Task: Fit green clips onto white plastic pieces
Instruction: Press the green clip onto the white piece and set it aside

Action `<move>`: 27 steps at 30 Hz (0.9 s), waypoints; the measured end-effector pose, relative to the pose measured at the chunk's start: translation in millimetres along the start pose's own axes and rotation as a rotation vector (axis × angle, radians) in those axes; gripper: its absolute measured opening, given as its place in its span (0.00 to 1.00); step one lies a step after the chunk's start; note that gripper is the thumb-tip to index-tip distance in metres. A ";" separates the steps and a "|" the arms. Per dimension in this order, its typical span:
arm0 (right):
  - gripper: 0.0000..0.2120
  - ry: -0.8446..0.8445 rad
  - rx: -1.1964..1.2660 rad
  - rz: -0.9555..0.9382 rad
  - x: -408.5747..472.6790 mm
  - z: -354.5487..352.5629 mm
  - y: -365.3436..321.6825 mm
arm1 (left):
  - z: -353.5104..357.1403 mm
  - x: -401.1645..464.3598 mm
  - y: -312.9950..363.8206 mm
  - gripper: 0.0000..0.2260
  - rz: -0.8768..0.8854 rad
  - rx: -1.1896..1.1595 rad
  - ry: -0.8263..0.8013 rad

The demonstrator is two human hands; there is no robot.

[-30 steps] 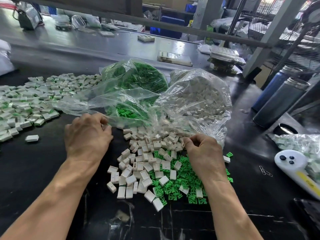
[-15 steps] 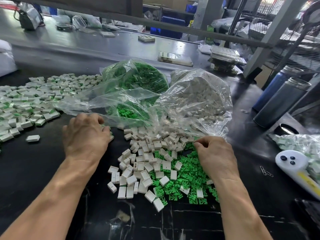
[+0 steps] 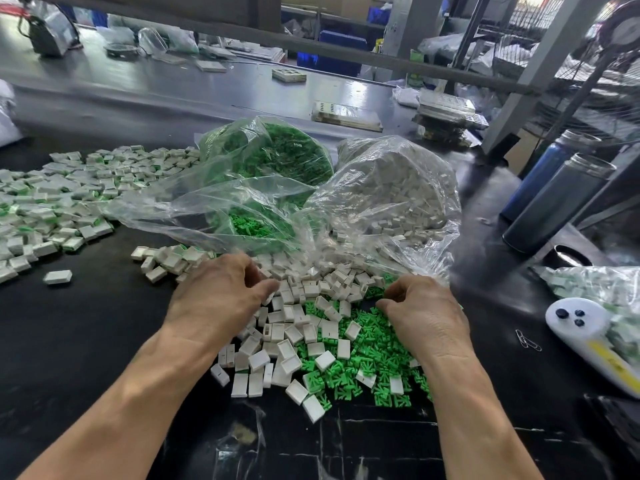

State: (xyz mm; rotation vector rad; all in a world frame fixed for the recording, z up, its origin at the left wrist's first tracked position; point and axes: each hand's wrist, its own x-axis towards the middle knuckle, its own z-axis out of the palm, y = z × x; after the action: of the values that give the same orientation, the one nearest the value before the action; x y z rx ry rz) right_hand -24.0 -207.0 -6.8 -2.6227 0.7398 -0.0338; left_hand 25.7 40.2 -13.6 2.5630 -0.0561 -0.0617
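My left hand [image 3: 221, 296] curls over small white plastic pieces [image 3: 294, 327]; my right hand [image 3: 426, 313] curls over green plastic clips [image 3: 374, 362]; I cannot tell what either pinches.

A long dark tabletop [image 3: 86, 341] gleams under daylight; grey metal frame posts [image 3: 533, 67] and blue crates [image 3: 332, 50] stand behind.

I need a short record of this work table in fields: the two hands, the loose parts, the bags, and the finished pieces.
left hand: fingers curled over the white pieces; a grip cannot be confirmed
right hand: fingers curled at the green clips; whether it pinches one is hidden
loose parts: white pieces and green clips mixed in one pile between the hands
bag of clips: clear plastic, open toward the person
bag of white pieces: clear plastic, spilling onto the pile
finished pieces: spread at far left
table: black
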 end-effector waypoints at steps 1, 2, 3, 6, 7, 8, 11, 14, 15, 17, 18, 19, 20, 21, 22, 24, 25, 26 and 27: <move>0.06 -0.001 0.002 0.002 0.3 0.7 -0.7 | 0.9 -0.2 1.4 0.12 -0.003 -0.002 -0.023; 0.05 -0.001 0.005 0.002 0.4 1.2 -1.6 | 1.7 -0.5 3.1 0.12 -0.004 -0.009 -0.041; 0.05 -0.001 0.009 0.002 0.4 1.6 -2.4 | 2.6 -1.2 4.5 0.13 -0.005 -0.026 -0.054; 0.06 -0.002 0.002 -0.006 -0.5 2.9 -4.4 | 5.3 -2.2 7.2 0.13 -0.003 -0.086 -0.074; 0.06 0.000 -0.003 -0.011 -1.0 3.3 -4.9 | 5.9 -1.8 7.0 0.12 -0.001 -0.101 -0.078; 0.06 0.003 -0.005 -0.015 -1.2 3.5 -5.2 | 6.4 -1.0 6.4 0.11 -0.002 -0.121 -0.082; 0.06 0.015 -0.006 -0.027 -1.5 4.3 -5.6 | 7.8 1.5 3.1 0.07 -0.002 -0.201 -0.068; 0.05 0.010 0.018 -0.035 -2.5 4.5 -6.3 | 10.5 3.3 0.9 0.05 0.004 -0.245 -0.044; 0.05 0.008 0.037 -0.042 -2.7 4.8 -6.5 | 11.3 3.4 0.5 0.05 0.005 -0.260 -0.038; 0.04 0.031 0.097 -0.074 -2.1 6.3 -6.4 | 12.7 3.6 -0.3 0.05 0.019 -0.272 -0.019; 0.04 0.052 0.141 -0.101 -2.2 7.2 -6.3 | 13.2 3.6 -0.3 0.06 0.030 -0.271 -0.006; 0.04 0.069 0.196 -0.128 -2.5 8.3 -6.2 | 13.4 3.4 -0.2 0.06 0.042 -0.267 0.008; 0.03 0.078 0.260 -0.149 -2.9 9.3 -6.4 | 13.4 3.0 0.3 0.07 0.057 -0.262 0.025; 0.04 0.079 0.323 -0.167 -3.8 10.8 -7.2 | 12.9 2.2 0.6 0.08 0.078 -0.256 0.041; 0.04 0.077 0.375 -0.184 -4.9 12.5 -8.3 | 12.5 1.5 1.5 0.09 0.101 -0.253 0.055; 0.07 0.067 0.449 -0.212 -7.5 15.2 -10.5 | 12.2 -0.3 4.0 0.10 0.150 -0.270 0.075; 0.08 0.059 0.476 -0.222 -8.7 16.2 -11.7 | 12.4 -1.2 5.3 0.10 0.170 -0.286 0.084; 0.09 0.051 0.503 -0.233 -9.4 16.9 -12.9 | 12.5 -1.6 6.4 0.10 0.184 -0.304 0.090; 0.09 0.045 0.531 -0.245 -10.2 17.3 -13.8 | 12.6 -1.9 7.2 0.09 0.192 -0.324 0.091</move>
State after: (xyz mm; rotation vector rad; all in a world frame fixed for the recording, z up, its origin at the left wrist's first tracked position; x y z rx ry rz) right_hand -23.6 -184.6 -16.3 -2.1861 0.3535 -0.3164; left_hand 22.9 27.4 -20.1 2.2228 -0.2377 0.1107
